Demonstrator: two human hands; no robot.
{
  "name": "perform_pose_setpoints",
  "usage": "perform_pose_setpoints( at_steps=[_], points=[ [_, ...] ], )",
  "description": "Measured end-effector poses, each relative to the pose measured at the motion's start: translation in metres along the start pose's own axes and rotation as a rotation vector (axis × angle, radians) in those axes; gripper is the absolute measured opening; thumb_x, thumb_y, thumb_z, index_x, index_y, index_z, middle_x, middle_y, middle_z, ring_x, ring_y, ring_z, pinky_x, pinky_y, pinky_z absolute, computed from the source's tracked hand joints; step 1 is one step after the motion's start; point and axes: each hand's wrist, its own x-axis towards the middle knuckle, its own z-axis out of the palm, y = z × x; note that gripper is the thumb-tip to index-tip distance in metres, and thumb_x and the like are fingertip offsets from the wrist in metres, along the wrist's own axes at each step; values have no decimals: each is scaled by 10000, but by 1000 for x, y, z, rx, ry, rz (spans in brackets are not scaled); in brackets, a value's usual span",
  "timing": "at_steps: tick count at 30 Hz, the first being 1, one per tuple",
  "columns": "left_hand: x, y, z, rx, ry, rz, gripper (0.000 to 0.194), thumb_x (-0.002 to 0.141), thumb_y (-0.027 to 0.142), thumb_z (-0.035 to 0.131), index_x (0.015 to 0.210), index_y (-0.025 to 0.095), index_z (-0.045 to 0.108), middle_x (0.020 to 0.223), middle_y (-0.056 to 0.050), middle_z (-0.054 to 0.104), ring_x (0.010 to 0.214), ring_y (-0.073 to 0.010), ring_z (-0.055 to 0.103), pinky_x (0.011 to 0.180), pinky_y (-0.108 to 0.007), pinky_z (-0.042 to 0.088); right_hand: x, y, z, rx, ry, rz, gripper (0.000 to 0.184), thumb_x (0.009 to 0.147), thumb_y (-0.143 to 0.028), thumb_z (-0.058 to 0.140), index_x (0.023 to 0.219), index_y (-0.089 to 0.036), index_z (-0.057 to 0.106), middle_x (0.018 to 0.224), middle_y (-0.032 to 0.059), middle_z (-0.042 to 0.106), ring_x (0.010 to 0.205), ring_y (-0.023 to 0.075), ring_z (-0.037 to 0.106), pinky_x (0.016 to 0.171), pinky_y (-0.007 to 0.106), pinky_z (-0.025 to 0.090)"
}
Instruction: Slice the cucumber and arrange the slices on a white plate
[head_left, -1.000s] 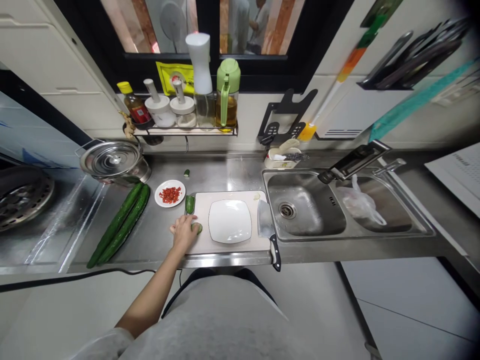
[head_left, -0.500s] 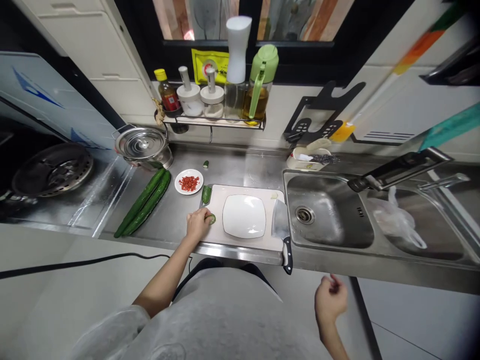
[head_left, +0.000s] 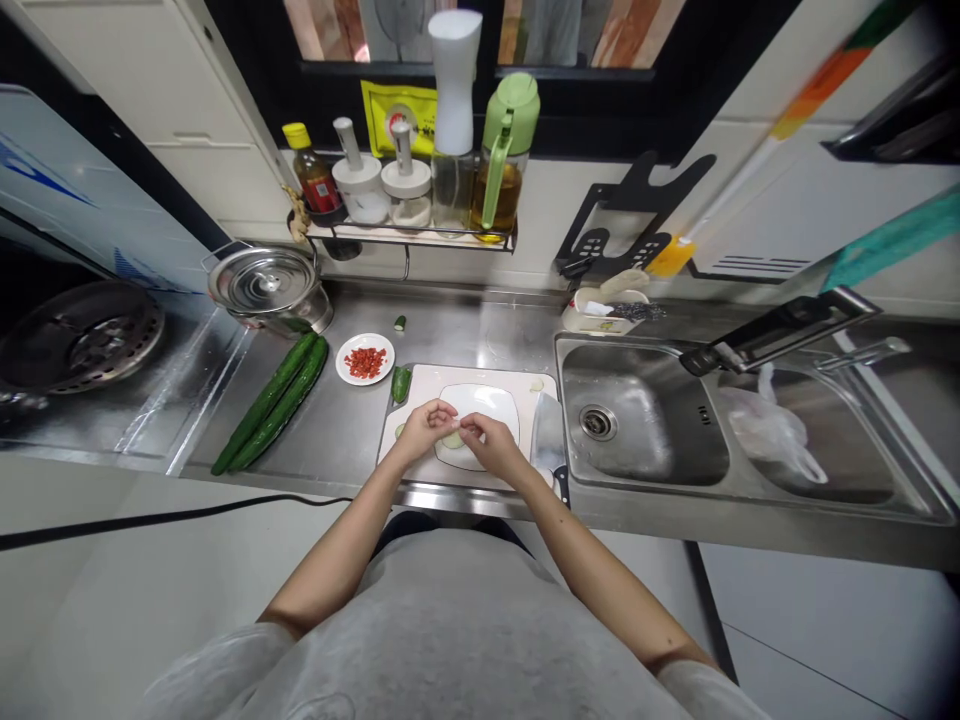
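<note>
Both of my hands meet over the white plate [head_left: 489,400] on the cutting board [head_left: 421,381]. My left hand [head_left: 424,430] and my right hand [head_left: 491,447] are closed, their fingertips pinching a thin pale cucumber slice [head_left: 452,440] from either side. Part of another pale green slice [head_left: 400,431] shows beside my left hand. A cut piece of cucumber [head_left: 401,384] lies at the board's upper left corner. On the board's right side rests a kitchen knife [head_left: 548,430], its black handle over the counter's front edge.
A small plate of chopped red pieces [head_left: 365,359], two whole cucumbers [head_left: 274,405] and a lidded steel pot [head_left: 270,290] stand to the left. A double sink [head_left: 645,410] with a plastic bag [head_left: 776,425] is on the right. Above hangs a seasoning rack [head_left: 420,236].
My right hand has come up from beside the counter to the plate. My left hand has moved right from the board's left edge, bringing a cucumber slice over the plate. The view has shifted slightly.
</note>
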Motion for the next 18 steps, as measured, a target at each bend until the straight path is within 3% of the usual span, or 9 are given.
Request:
perform_pose_setpoints(
  at_steps=[3,5,7,10,14,18],
  points=[
    [0,4,4,-15,57,-9,362,672,425,729,879,159,596,729,5,583,681,-97,540,657,-216,422,4,2,-1,82,81,64,161,805,-320,528,843,-195,622,737,2,635,671,132,553,640,259,429],
    [-1,5,5,18,118,-90,370,707,508,675,790,155,598,660,6,578,613,-93,522,612,-215,402,5,3,-4,121,147,86,159,793,-319,531,849,-196,616,735,-2,628,669,132,548,634,256,430],
    [-4,7,5,32,119,-263,472,749,618,567,689,150,590,582,-3,565,519,-86,486,532,-215,355,6,3,-8,143,188,78,165,789,-325,536,864,-199,614,755,2,630,690,136,550,639,256,431],
    [-5,11,6,-105,3,-532,602,760,713,451,700,141,628,592,-33,596,485,-85,488,463,-207,293,6,3,-11,162,193,41,177,795,-342,539,873,-201,612,786,10,635,726,142,557,643,254,434],
    [-2,14,9,-356,-51,-654,441,719,579,633,810,148,649,676,-23,629,527,-71,522,450,-178,296,5,4,-12,165,173,16,184,799,-355,537,866,-201,609,790,11,634,730,141,558,633,249,433],
    [3,12,10,-476,-18,-633,288,702,407,712,828,160,632,702,-11,633,558,-68,547,455,-166,323,3,5,-12,169,160,48,184,786,-369,545,832,-198,599,756,5,615,705,135,546,608,243,423]
  ],
)
